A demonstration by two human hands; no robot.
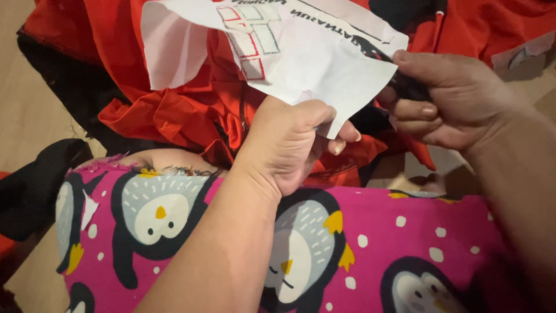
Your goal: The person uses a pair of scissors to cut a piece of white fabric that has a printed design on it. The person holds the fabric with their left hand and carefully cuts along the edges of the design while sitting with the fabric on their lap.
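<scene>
My left hand (289, 145) pinches the lower edge of a white sheet of paper (301, 58) that carries black print and a red-outlined grid drawing. The sheet is held up above red fabric. My right hand (446, 98) grips black-handled scissors (405, 84) at the sheet's right edge. The blades reach into the paper there, and most of the scissors are hidden by my fingers.
Crumpled red fabric (174, 110) with black lining (69, 87) lies on a light wooden floor (23, 116). Pink cloth printed with penguins (376, 243) covers my lap in the foreground. A dark cloth (35, 185) lies at the left.
</scene>
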